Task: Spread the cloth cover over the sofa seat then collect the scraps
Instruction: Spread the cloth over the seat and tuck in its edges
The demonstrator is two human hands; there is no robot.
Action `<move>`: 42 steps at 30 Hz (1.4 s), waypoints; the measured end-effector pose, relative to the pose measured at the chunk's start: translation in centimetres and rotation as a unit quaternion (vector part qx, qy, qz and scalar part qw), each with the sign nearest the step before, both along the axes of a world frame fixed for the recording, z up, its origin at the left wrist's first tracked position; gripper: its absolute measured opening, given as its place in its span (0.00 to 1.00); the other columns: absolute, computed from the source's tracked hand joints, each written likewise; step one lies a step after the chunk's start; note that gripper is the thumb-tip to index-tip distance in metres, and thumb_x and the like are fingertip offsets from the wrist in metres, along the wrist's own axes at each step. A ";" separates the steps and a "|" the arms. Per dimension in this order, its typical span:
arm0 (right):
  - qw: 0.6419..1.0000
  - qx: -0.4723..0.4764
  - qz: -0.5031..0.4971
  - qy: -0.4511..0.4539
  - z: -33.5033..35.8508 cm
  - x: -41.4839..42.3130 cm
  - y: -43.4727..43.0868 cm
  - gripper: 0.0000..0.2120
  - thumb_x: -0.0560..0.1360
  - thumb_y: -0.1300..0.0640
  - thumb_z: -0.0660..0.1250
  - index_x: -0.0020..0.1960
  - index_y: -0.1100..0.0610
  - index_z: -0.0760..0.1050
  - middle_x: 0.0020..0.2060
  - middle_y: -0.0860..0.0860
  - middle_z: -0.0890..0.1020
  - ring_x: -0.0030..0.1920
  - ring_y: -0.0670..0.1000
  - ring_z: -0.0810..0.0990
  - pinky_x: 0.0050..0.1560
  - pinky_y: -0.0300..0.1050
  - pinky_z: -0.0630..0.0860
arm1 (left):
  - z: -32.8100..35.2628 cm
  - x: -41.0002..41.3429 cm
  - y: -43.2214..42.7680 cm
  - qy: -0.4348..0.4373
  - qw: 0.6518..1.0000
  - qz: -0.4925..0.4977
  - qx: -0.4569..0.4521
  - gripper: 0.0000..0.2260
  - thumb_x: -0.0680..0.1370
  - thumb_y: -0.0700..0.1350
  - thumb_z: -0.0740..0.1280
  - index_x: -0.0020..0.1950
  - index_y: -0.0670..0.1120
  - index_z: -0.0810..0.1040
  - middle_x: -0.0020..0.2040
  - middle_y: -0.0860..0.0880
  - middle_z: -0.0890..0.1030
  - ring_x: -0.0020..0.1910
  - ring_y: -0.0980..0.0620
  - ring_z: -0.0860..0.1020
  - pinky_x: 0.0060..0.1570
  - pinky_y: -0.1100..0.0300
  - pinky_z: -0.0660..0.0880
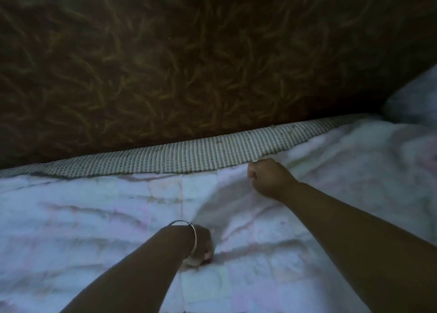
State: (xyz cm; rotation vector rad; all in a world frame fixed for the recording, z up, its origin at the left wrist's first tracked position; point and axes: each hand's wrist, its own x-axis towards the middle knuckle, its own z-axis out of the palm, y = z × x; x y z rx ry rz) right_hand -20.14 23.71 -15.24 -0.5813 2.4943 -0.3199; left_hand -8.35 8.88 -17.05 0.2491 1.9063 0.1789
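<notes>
A pale white-and-pink cloth cover (94, 218) lies wrinkled across most of the sofa seat. A strip of the seat's grey woven fabric (189, 156) still shows along the back, uncovered. My right hand (269, 178) is curled in a fist at the cover's far edge and grips the cloth there. My left hand (201, 246), with a thin metal bangle on the wrist, is bent down near the middle of the cover and pinches a fold of it. No scraps are visible.
The dark brown patterned sofa backrest (165, 64) rises right behind the seat. A bunched pale part of the cloth or a cushion (416, 95) sits at the far right against the backrest.
</notes>
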 end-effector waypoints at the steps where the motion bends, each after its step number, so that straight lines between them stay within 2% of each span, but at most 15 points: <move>1: 1.000 -0.001 -0.001 0.005 0.0 -0.2 0.6 0.15 0.78 0.64 0.56 0.61 0.62 0.75 0.60 0.58 0.78 0.62 0.56 0.75 0.62 0.44 0.70 | -0.1 -0.6 0.2 0.069 0.997 0.043 -0.009 0.14 0.77 0.36 0.60 0.60 0.42 0.78 0.62 0.42 0.79 0.60 0.45 0.77 0.58 0.63 0.73; 4: 1.000 -0.001 -0.019 0.007 0.0 -0.7 1.8 0.15 0.78 0.64 0.57 0.61 0.62 0.76 0.59 0.59 0.78 0.61 0.56 0.75 0.61 0.45 0.71 | 0.5 -2.7 1.2 0.235 0.956 0.177 -0.005 0.17 0.77 0.37 0.58 0.64 0.48 0.73 0.65 0.47 0.75 0.65 0.47 0.73 0.65 0.57 0.70; 9: 0.998 0.004 -0.055 0.007 0.3 -1.9 4.0 0.16 0.77 0.66 0.56 0.60 0.61 0.76 0.59 0.58 0.78 0.60 0.56 0.77 0.60 0.46 0.73 | 1.0 -6.0 2.8 0.356 0.921 0.157 0.010 0.21 0.77 0.38 0.60 0.71 0.47 0.66 0.68 0.47 0.68 0.68 0.48 0.67 0.68 0.54 0.67; 12: 0.996 0.007 -0.088 0.011 0.6 -2.9 5.7 0.16 0.77 0.66 0.56 0.62 0.60 0.75 0.61 0.57 0.77 0.62 0.55 0.75 0.62 0.45 0.71 | 0.8 -7.6 3.4 0.370 0.919 0.137 0.005 0.23 0.78 0.40 0.60 0.73 0.48 0.63 0.70 0.48 0.66 0.69 0.48 0.65 0.69 0.53 0.66; 15: 0.993 0.005 -0.117 0.020 0.7 -3.6 7.0 0.17 0.78 0.65 0.55 0.64 0.60 0.74 0.62 0.57 0.76 0.63 0.56 0.74 0.63 0.46 0.71 | 1.3 -8.9 4.0 0.386 0.914 0.121 0.013 0.21 0.79 0.41 0.59 0.71 0.51 0.65 0.69 0.50 0.68 0.69 0.49 0.66 0.69 0.54 0.65; 18: 0.991 -0.002 -0.129 0.024 0.8 -3.8 8.3 0.17 0.77 0.66 0.55 0.63 0.61 0.74 0.60 0.58 0.77 0.61 0.56 0.75 0.60 0.45 0.72 | 1.3 -10.1 5.1 0.384 0.918 0.101 0.006 0.20 0.79 0.43 0.58 0.72 0.52 0.66 0.70 0.51 0.68 0.69 0.49 0.66 0.68 0.54 0.66; 20: 0.991 0.000 -0.130 0.034 0.8 -4.2 9.5 0.16 0.77 0.66 0.55 0.61 0.62 0.74 0.59 0.58 0.78 0.59 0.56 0.76 0.57 0.45 0.72 | 1.4 -10.8 6.3 0.382 0.919 0.101 -0.001 0.21 0.80 0.45 0.58 0.73 0.52 0.63 0.71 0.51 0.68 0.69 0.49 0.66 0.68 0.53 0.66; 23: 0.988 0.005 -0.144 0.053 0.7 -5.3 12.0 0.17 0.78 0.65 0.54 0.63 0.61 0.73 0.60 0.57 0.77 0.60 0.56 0.75 0.60 0.46 0.72 | 1.0 -12.1 8.9 0.368 0.925 0.092 -0.015 0.24 0.80 0.47 0.58 0.75 0.50 0.57 0.73 0.49 0.64 0.71 0.48 0.65 0.69 0.51 0.64; 28: 0.980 0.022 -0.156 0.118 0.1 -8.1 18.1 0.17 0.79 0.63 0.53 0.66 0.59 0.71 0.61 0.56 0.75 0.62 0.54 0.73 0.64 0.43 0.69 | -0.7 -15.1 14.1 0.372 0.924 0.084 -0.030 0.26 0.80 0.40 0.55 0.77 0.48 0.52 0.77 0.47 0.59 0.74 0.47 0.61 0.73 0.52 0.60; 30: 0.974 0.034 -0.167 0.149 -0.5 -9.6 20.8 0.17 0.78 0.66 0.54 0.64 0.61 0.72 0.60 0.57 0.75 0.62 0.56 0.73 0.63 0.47 0.71 | -1.5 -16.7 16.5 0.375 0.917 0.129 -0.034 0.27 0.79 0.38 0.54 0.77 0.48 0.51 0.77 0.47 0.59 0.75 0.47 0.61 0.74 0.52 0.60; 33: 0.954 0.034 -0.163 0.248 -1.5 -12.4 23.5 0.16 0.72 0.70 0.57 0.58 0.66 0.75 0.52 0.63 0.78 0.55 0.64 0.76 0.57 0.54 0.73 | -2.7 -19.2 19.0 0.385 0.908 0.157 -0.047 0.27 0.80 0.38 0.54 0.78 0.46 0.50 0.76 0.46 0.61 0.72 0.45 0.65 0.71 0.52 0.65; 35: 0.955 0.067 -0.167 0.235 -1.8 -14.0 24.8 0.19 0.73 0.67 0.58 0.63 0.65 0.71 0.59 0.62 0.75 0.62 0.63 0.71 0.61 0.53 0.69 | -3.2 -20.4 20.1 0.394 0.902 0.164 -0.070 0.24 0.81 0.41 0.53 0.77 0.47 0.53 0.72 0.45 0.67 0.69 0.44 0.69 0.67 0.50 0.67; 37: 0.963 0.076 -0.155 0.208 -2.3 -15.5 25.8 0.22 0.75 0.65 0.58 0.69 0.63 0.65 0.67 0.60 0.70 0.69 0.60 0.65 0.66 0.51 0.66 | -3.5 -21.3 20.9 0.395 0.897 0.178 -0.085 0.20 0.81 0.43 0.53 0.74 0.48 0.61 0.68 0.45 0.71 0.67 0.43 0.70 0.66 0.48 0.67; 39: 0.970 0.083 -0.119 0.197 -2.8 -16.7 26.4 0.24 0.76 0.64 0.57 0.72 0.61 0.61 0.70 0.59 0.68 0.72 0.59 0.62 0.67 0.51 0.65 | -3.7 -21.8 21.2 0.403 0.888 0.203 -0.084 0.15 0.81 0.46 0.55 0.67 0.50 0.70 0.64 0.45 0.72 0.65 0.42 0.70 0.63 0.49 0.68; 42: 0.977 0.081 -0.113 0.160 -3.3 -18.1 27.0 0.22 0.79 0.64 0.54 0.73 0.62 0.60 0.66 0.61 0.73 0.68 0.59 0.70 0.65 0.50 0.68 | -4.3 -22.5 21.9 0.417 0.872 0.256 -0.033 0.12 0.81 0.44 0.56 0.58 0.44 0.75 0.60 0.42 0.73 0.59 0.41 0.73 0.58 0.51 0.71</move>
